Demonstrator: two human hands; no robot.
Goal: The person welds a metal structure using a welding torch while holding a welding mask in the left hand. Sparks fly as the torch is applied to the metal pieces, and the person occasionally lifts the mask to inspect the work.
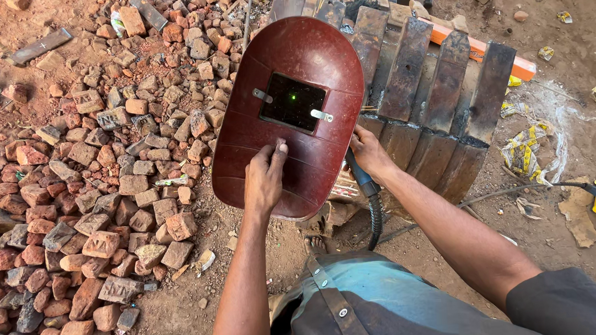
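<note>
Far left, bricks [96, 198]: loose rubble on the dirt; I'd keep my feet clear of it.
Left hand [264, 179]: fingers curled, pinching the shield [288, 113] from behind; I'd hold its dark window steady over the spark.
Right hand [369, 153]: closed on the welding handle [361, 178], at the metal bucket [431, 106]; I'd move slowly.

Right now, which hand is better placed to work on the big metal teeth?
The right hand. It grips a dark tool handle with a hose, right at the metal teeth. The left hand is busy holding the red welding shield up in front.
</note>
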